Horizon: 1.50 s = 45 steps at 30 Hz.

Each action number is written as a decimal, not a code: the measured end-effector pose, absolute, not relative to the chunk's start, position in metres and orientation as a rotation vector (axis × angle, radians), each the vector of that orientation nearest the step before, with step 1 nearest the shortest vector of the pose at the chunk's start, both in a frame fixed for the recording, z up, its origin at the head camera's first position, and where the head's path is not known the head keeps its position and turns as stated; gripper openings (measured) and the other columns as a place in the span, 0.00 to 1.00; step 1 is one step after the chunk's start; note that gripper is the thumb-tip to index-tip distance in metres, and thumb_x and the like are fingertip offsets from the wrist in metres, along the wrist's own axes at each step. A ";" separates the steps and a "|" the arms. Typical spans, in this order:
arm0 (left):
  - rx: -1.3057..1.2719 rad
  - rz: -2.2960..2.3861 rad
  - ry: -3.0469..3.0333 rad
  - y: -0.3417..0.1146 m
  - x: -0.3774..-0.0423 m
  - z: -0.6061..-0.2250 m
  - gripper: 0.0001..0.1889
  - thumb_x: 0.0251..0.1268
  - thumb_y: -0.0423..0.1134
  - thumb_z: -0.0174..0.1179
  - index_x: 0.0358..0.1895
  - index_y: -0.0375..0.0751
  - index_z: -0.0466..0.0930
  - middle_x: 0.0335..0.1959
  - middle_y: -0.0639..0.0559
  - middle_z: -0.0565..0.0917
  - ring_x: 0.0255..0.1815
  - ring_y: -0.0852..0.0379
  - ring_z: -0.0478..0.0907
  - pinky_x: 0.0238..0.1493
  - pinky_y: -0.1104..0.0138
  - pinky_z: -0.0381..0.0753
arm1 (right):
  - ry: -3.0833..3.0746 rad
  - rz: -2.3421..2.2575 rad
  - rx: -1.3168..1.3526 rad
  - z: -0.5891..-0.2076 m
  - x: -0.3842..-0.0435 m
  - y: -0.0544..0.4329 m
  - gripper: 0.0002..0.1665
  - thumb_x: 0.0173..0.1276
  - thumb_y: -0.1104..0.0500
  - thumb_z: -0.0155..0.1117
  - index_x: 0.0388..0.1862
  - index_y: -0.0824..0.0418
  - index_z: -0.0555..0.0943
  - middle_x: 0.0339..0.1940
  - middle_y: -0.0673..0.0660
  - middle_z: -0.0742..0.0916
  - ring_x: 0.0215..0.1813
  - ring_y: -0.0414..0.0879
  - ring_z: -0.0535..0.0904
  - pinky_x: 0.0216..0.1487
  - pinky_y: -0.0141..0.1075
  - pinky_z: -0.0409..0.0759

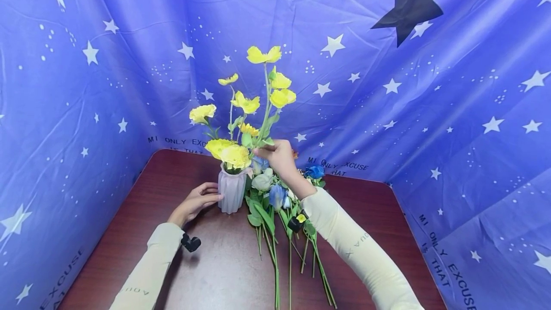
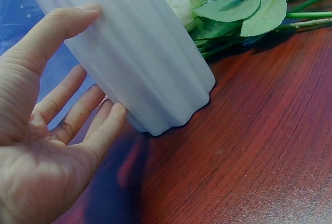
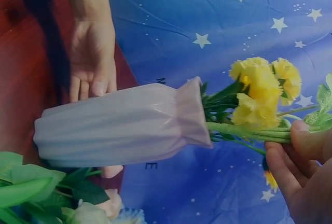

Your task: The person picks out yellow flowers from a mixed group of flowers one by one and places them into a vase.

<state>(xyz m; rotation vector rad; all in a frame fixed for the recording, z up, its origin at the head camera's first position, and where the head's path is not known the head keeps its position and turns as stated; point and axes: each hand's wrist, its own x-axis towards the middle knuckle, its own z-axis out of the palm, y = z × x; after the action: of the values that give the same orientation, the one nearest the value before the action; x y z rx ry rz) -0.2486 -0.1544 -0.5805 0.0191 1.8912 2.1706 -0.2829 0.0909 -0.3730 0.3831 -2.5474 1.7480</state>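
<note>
A pale, pinkish-white ribbed vase (image 1: 231, 190) stands upright on the table. My left hand (image 1: 199, 201) steadies its left side, the thumb lying across the wall and the other fingers around the edge, as the left wrist view shows. Yellow carnations (image 3: 257, 86) sit low in its mouth. Above the rim, my right hand (image 1: 281, 159) pinches a bunch of green stems (image 3: 264, 133) between thumb and fingers. These stems run to the vase's mouth and carry tall yellow poppy-like flowers (image 1: 264, 55). A small orange-yellow flower (image 1: 248, 130) shows among the stems.
Blue and whitish flowers (image 1: 277, 196) with long green stems lie on the dark red wooden table (image 1: 206, 271), right of the vase and under my right forearm. A blue curtain (image 1: 344, 123) with white stars encloses the table's back and sides.
</note>
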 end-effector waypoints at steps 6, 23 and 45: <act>0.016 2.161 1.896 -0.155 -0.250 -0.583 0.31 0.69 0.32 0.64 0.70 0.27 0.62 0.63 0.36 0.72 0.49 0.64 0.81 0.64 0.61 0.81 | -2.539 1.775 0.393 -0.385 -0.282 0.089 0.08 0.61 0.64 0.76 0.35 0.70 0.90 0.29 0.63 0.91 0.37 0.51 0.90 0.50 0.41 0.88; 0.017 2.177 1.877 -0.155 -0.249 -0.581 0.31 0.68 0.31 0.64 0.70 0.26 0.62 0.62 0.37 0.73 0.50 0.63 0.80 0.63 0.62 0.81 | -2.579 1.687 0.448 -0.398 -0.278 0.081 0.07 0.61 0.65 0.75 0.35 0.69 0.90 0.30 0.69 0.90 0.35 0.60 0.88 0.37 0.33 0.84; 0.021 2.163 1.884 -0.155 -0.250 -0.582 0.31 0.68 0.31 0.65 0.69 0.27 0.62 0.62 0.38 0.73 0.50 0.62 0.80 0.61 0.64 0.82 | -2.559 1.712 0.457 -0.396 -0.279 0.082 0.16 0.62 0.62 0.76 0.23 0.72 0.81 0.30 0.68 0.89 0.48 0.56 0.89 0.48 0.43 0.89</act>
<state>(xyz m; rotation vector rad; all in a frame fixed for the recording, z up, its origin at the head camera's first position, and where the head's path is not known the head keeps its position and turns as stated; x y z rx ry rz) -0.2502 -0.1550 -0.5823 0.0210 1.8838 2.1630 -0.2792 0.0820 -0.3955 0.4571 -2.5592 1.7124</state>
